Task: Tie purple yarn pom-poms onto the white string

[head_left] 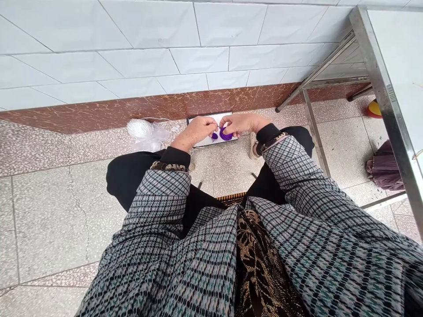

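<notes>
Both hands work close together over a white board (207, 141) with a dark edge, low by the wall. My left hand (197, 130) is closed in a pinch, and a small purple yarn piece (214, 136) shows just below its fingertips. Beside it, my right hand (240, 123) is bent over a ball of purple yarn (226, 134), its fingers closed around the strands. A thin dark thing shows between the two sets of fingertips, too small to name. The palms are hidden from above.
To the left, a ball of white yarn (140, 128) sits with clear plastic on the floor. A metal-framed table (380, 66) stands at right, its legs reaching the wall. Under it lie a dark purple cloth (385, 167) and a red and yellow object (375, 108).
</notes>
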`<state>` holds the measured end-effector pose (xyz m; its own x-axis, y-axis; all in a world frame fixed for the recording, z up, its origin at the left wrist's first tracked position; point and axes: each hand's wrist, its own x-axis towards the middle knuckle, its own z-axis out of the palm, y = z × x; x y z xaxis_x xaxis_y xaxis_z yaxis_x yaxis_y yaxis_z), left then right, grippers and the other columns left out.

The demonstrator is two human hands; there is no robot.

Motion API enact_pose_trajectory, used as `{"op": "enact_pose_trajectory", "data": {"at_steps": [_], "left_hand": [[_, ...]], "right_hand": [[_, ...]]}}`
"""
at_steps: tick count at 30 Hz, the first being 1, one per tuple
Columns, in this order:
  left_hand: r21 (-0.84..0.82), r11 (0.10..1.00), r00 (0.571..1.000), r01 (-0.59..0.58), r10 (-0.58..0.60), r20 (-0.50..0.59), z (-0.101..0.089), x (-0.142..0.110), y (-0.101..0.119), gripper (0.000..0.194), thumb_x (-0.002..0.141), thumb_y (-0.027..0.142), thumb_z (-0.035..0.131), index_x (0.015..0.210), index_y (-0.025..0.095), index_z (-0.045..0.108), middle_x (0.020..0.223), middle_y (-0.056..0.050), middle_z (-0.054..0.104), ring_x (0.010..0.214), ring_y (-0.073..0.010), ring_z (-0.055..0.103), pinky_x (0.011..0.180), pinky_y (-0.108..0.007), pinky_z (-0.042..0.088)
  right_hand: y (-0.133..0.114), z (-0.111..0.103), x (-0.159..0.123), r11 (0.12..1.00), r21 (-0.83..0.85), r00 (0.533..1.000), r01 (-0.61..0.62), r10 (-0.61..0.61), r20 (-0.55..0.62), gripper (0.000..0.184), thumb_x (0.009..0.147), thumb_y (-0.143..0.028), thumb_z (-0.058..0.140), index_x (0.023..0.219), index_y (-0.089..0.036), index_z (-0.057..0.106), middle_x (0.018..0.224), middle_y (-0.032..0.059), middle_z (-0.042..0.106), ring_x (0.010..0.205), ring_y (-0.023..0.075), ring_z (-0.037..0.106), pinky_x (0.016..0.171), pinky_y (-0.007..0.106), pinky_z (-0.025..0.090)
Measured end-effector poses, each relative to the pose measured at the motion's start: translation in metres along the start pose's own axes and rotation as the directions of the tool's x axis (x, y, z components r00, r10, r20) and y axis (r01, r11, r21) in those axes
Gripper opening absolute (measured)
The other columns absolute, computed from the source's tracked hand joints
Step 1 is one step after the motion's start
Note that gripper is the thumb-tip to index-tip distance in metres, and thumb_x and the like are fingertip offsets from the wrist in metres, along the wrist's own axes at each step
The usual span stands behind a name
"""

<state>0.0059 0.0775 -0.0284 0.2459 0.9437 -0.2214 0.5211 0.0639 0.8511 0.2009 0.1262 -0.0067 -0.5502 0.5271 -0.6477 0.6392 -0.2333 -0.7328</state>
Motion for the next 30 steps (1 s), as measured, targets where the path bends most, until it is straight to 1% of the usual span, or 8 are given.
{"op": "enact_pose_trajectory", "data": {"at_steps": [3, 9, 13, 16, 20, 23, 27, 30], "left_hand": [[-0.043, 0.999, 1.0, -0.014, 0.013, -0.007, 0.002, -0.001, 0.002, 0.021, 0.08, 0.014, 0.056, 0.059, 0.019, 0.059, 0.057, 0.001, 0.058, 0.058, -0.0133, 0.052, 0.066, -0.027, 0.043], [-0.093, 0.994, 0.992, -0.059, 0.049, -0.115, 0.003, -0.002, 0.005, 0.016, 0.082, 0.015, 0.054, 0.068, 0.019, 0.061, 0.061, 0.001, 0.06, 0.063, -0.0135, 0.053, 0.071, -0.027, 0.045], [-0.091, 0.995, 0.997, -0.047, 0.042, -0.057, 0.008, -0.001, 0.004, 0.015, 0.082, 0.016, 0.056, 0.069, 0.018, 0.063, 0.061, 0.001, 0.059, 0.061, -0.0133, 0.054, 0.066, -0.027, 0.045], [-0.076, 0.997, 1.0, -0.008, 0.009, 0.021, 0.014, 0.001, -0.002, 0.016, 0.081, 0.016, 0.058, 0.066, 0.019, 0.063, 0.058, 0.001, 0.059, 0.057, -0.0133, 0.056, 0.064, -0.027, 0.045], [-0.06, 0.995, 0.991, 0.081, -0.074, 0.113, 0.018, 0.006, -0.012, 0.014, 0.08, 0.018, 0.064, 0.067, 0.02, 0.066, 0.056, 0.0, 0.06, 0.054, -0.0137, 0.057, 0.061, -0.027, 0.045], [-0.033, 0.991, 0.989, 0.133, -0.131, 0.07, 0.015, 0.007, -0.012, 0.018, 0.082, 0.021, 0.063, 0.063, 0.02, 0.064, 0.055, -0.001, 0.061, 0.053, -0.0145, 0.056, 0.06, -0.027, 0.044], [0.004, 0.991, 0.991, 0.132, -0.132, -0.02, 0.008, 0.007, -0.006, 0.022, 0.079, 0.017, 0.057, 0.057, 0.02, 0.058, 0.054, -0.001, 0.059, 0.056, -0.0143, 0.056, 0.064, -0.028, 0.046], [0.001, 0.994, 0.993, 0.112, -0.112, -0.027, 0.004, 0.005, -0.001, 0.019, 0.077, 0.016, 0.055, 0.059, 0.019, 0.06, 0.055, 0.0, 0.059, 0.059, -0.0145, 0.056, 0.068, -0.028, 0.048]], "right_hand": [[-0.001, 0.005, 0.003, 0.985, 0.174, 0.995, -0.006, 0.024, -0.1, 0.028, 0.081, -0.012, 0.081, 0.103, -0.02, 0.066, 0.073, -0.0006, 0.063, 0.056, 0.012, 0.055, 0.054, 0.022, 0.047], [-0.009, 0.014, 0.002, 0.866, 0.498, 0.988, 0.042, 0.038, -0.15, 0.018, 0.098, -0.022, 0.074, 0.097, -0.021, 0.056, 0.077, -0.0002, 0.065, 0.057, 0.0096, 0.055, 0.053, 0.018, 0.049], [-0.01, 0.014, 0.006, 0.818, 0.569, 0.968, 0.087, 0.065, -0.241, 0.019, 0.105, -0.022, 0.065, 0.094, -0.022, 0.049, 0.075, -0.0021, 0.06, 0.056, 0.0085, 0.053, 0.052, 0.016, 0.046], [-0.01, 0.011, 0.005, 0.794, 0.585, 0.961, 0.162, 0.007, -0.275, 0.018, 0.105, -0.025, 0.065, 0.096, -0.022, 0.05, 0.077, -0.0036, 0.059, 0.056, 0.0081, 0.051, 0.056, 0.017, 0.047], [-0.013, 0.006, -0.006, 0.828, 0.523, 0.973, 0.201, -0.109, -0.202, 0.016, 0.099, -0.025, 0.072, 0.099, -0.02, 0.056, 0.075, -0.0035, 0.059, 0.057, 0.0085, 0.051, 0.057, 0.019, 0.047], [-0.015, 0.005, -0.014, 0.91, 0.385, 0.988, 0.152, -0.136, -0.069, 0.015, 0.092, -0.016, 0.076, 0.099, -0.017, 0.062, 0.075, -0.0021, 0.062, 0.059, 0.0085, 0.052, 0.055, 0.018, 0.046], [-0.01, 0.006, -0.012, 0.99, 0.117, 0.997, 0.072, -0.075, 0.015, 0.021, 0.083, -0.008, 0.082, 0.094, -0.015, 0.065, 0.074, -0.0009, 0.064, 0.06, 0.0084, 0.054, 0.054, 0.017, 0.045], [-0.004, 0.008, -0.001, 1.0, 0.01, 0.997, -0.028, 0.029, -0.071, 0.024, 0.083, -0.008, 0.083, 0.094, -0.015, 0.063, 0.068, -0.0013, 0.062, 0.057, 0.0096, 0.053, 0.051, 0.019, 0.044]]}}
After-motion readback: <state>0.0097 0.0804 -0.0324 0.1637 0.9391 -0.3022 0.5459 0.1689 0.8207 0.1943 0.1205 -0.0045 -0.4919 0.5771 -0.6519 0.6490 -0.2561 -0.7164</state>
